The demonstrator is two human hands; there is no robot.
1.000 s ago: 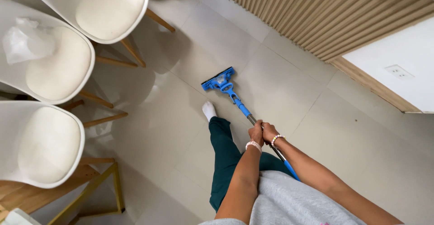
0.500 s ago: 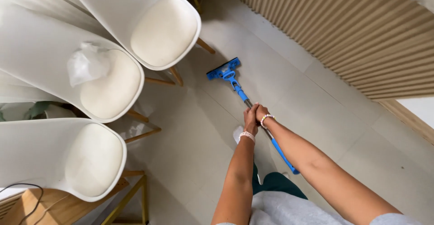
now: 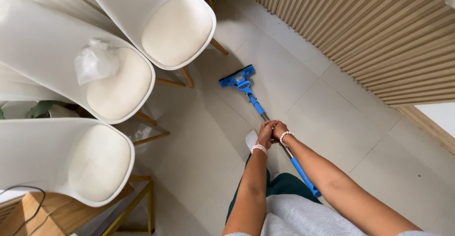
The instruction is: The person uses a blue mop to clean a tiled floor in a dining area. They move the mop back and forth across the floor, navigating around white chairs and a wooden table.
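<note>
Both hands: left hand [image 3: 264, 134] and right hand [image 3: 278, 131] gripping mop [image 3: 251, 98] pole | mop head: sitting on floor [image 3: 327, 122] near chair [image 3: 161, 22] | change: sliding back a bit, toward foot [image 3: 251, 139]

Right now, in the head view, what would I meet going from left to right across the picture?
White chair with a crumpled plastic bag on its seat → white chair → blue mop head → left hand → right hand → ribbed wooden wall panel.

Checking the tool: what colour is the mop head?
Bright blue mop head, clearest in the head view.
</note>
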